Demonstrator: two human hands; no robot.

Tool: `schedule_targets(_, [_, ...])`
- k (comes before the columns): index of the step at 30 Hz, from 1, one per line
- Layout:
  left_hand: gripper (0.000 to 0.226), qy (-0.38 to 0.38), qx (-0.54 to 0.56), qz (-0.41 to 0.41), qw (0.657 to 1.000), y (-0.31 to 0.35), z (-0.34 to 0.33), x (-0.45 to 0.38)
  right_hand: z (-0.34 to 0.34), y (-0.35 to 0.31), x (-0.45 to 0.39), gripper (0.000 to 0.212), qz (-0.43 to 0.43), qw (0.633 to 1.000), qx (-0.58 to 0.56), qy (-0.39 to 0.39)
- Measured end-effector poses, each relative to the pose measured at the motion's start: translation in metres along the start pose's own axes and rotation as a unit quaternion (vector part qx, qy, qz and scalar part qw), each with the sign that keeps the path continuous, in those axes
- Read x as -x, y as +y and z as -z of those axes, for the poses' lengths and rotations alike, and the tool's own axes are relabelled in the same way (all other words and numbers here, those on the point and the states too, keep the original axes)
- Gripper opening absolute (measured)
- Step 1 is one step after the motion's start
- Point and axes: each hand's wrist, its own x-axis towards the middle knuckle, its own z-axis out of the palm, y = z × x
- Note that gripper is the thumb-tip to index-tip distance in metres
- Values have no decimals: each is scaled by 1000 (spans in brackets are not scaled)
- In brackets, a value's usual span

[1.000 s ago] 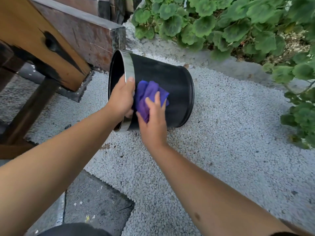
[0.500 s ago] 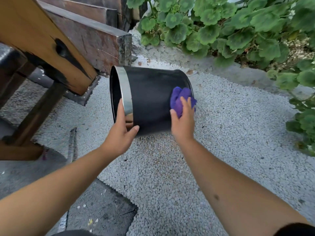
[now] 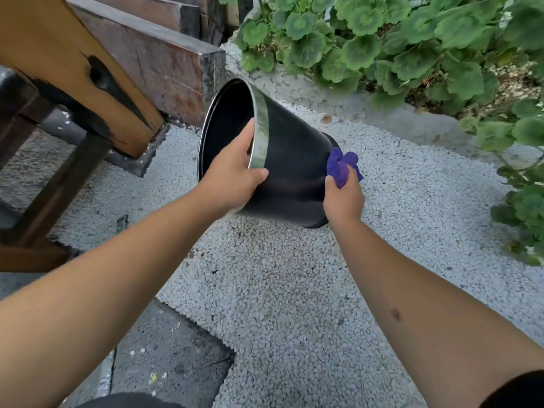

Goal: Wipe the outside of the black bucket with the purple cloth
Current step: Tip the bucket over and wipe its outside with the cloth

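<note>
One black bucket [image 3: 294, 172], one purple cloth [image 3: 341, 166], two hands: left hand [image 3: 232, 181], right hand [image 3: 343, 201].

I see a ground of small white pebble gravel [image 3: 294, 290]. The round black plastic bucket with a silver rim band [image 3: 294, 160] meets it only at its lower base edge, tipped over with the mouth raised to the left. A dark grey concrete slab [image 3: 167, 357] borders the gravel nearest me, and dark wooden bench legs [image 3: 59, 187] stand at left.
</note>
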Motion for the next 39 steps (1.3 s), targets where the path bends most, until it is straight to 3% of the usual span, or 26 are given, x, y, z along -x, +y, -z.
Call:
schedule_targets(3, [79,-14,-19,-15,1000,21,-2,-15,4,0,-7,41,-20,1000,-19,6])
schedule_targets(6, [73,-129,-12,-23,991,26,-7,-11,7,7,-10,26,-60,998,-33,18])
schedule_targets(10, [56,-215,-263,-75,938,-9,5,21,15,18,-11,20,-94,995,-32,28])
schedule_targets(12, [48,-198,-361,-112,904,-32,11,38,18,20,-10,18,-84,996,-28,29])
schedule_targets(16, [20,-137,-421,-162,882,-41,15,39,17,17,2,18,-53,998,-15,44])
schedule_targets(19, [22,-131,-472,-202,848,-24,10,32,14,7,8,21,-61,995,-46,68])
schedule_targets(22, [8,-100,-518,-218,821,0,3,19,16,-3,6,15,-80,988,-112,74])
schedule_targets(25, [20,-80,-559,-215,797,30,-6,-4,26,-15,-5,19,-99,982,-154,35])
schedule_targets(30, [23,-39,-520,-194,831,73,-10,-36,47,-58,-25,17,-102,971,-213,-47])
schedule_targets(33, [36,-42,-491,-156,856,84,-19,-46,61,-85,-27,8,-87,965,-234,-83])
schedule_targets(35, [45,-85,-457,-149,873,87,-33,-44,73,-96,-22,3,-84,964,-237,-86])
schedule_targets(39, [27,-190,-401,-149,884,86,-72,-40,99,-91,-4,14,-118,957,-247,-101])
